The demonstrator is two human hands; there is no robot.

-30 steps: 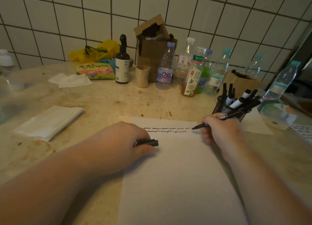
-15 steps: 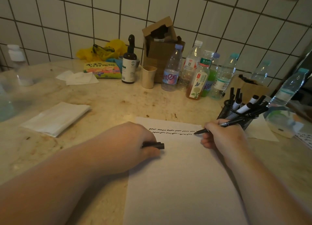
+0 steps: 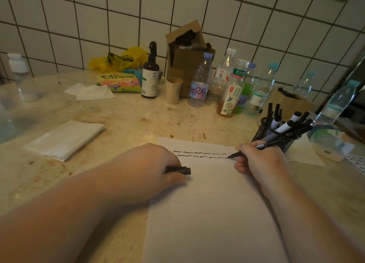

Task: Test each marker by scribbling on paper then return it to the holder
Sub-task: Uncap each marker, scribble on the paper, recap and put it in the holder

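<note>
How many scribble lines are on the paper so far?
2: the upper line and the lower line sit close together near the far edge of the paper. The left hand may hide their starts.

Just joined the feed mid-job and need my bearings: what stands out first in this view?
The right hand grips a black marker, its tip at the right end of two wavy black lines across the top of the white paper. The left hand rests on the paper's left edge, holding a black cap. A mesh holder full of markers stands just behind the right hand, with a row of bottles along the tiled wall.
</note>
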